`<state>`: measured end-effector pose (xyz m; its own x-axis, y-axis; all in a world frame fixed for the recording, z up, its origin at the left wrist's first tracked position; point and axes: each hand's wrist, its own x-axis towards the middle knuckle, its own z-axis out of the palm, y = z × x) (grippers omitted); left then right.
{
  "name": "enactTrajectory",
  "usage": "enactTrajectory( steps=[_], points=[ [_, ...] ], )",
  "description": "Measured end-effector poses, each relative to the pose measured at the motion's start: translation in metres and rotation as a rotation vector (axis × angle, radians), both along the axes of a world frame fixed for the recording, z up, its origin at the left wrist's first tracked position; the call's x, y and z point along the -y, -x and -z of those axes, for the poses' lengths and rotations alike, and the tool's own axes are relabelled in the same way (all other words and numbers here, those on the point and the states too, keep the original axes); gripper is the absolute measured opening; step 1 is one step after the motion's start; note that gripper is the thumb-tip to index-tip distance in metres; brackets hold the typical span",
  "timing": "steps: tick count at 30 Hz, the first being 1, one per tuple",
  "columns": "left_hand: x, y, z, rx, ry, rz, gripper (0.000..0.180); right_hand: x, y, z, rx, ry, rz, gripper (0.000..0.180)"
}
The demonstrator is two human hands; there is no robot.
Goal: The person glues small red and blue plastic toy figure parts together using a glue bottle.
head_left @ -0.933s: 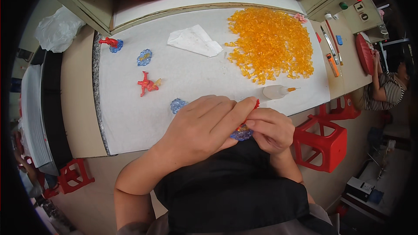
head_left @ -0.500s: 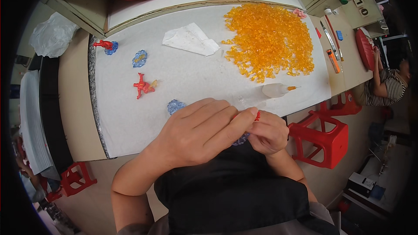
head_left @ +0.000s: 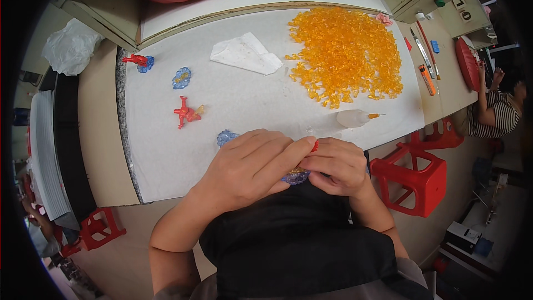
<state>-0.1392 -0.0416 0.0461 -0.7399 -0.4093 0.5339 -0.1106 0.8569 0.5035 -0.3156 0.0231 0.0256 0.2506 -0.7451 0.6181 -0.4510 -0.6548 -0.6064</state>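
My left hand and my right hand meet at the near edge of the white-covered table. Together they pinch a small red plastic piece against a blue translucent flower-shaped piece that shows just under my fingers. Most of both pieces is hidden by the hands. Another blue flower piece lies just left of my left hand. A small squeeze bottle with an orange tip lies on its side just beyond my right hand.
A big heap of orange translucent pieces covers the far right. A crumpled white cloth, a red figure, a blue piece and a red-and-blue piece lie farther off. Red stools stand right. Another person sits at right.
My hands stay joined at the table's near edge with only small finger shifts around the red piece. The view has drifted slightly; nothing on the table moved.
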Motion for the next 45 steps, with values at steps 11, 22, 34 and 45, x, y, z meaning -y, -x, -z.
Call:
enactTrajectory(
  steps=[11,22,34,45],
  points=[
    [0.003,-0.003,0.011,-0.092,0.043,0.031,0.050,-0.003,-0.004,0.007,0.032,0.076,0.041,0.022],
    [0.005,-0.001,0.014,-0.184,0.213,-0.109,0.035,-0.023,0.037,0.013,0.420,-0.092,0.605,0.054],
    [0.014,-0.001,0.003,-0.164,0.246,-0.106,0.030,-0.021,0.041,0.022,0.459,-0.310,0.471,0.043],
    [0.015,0.004,0.002,-0.143,0.273,-0.073,0.029,-0.032,0.026,-0.011,1.169,-0.292,0.220,0.039]
  ],
)
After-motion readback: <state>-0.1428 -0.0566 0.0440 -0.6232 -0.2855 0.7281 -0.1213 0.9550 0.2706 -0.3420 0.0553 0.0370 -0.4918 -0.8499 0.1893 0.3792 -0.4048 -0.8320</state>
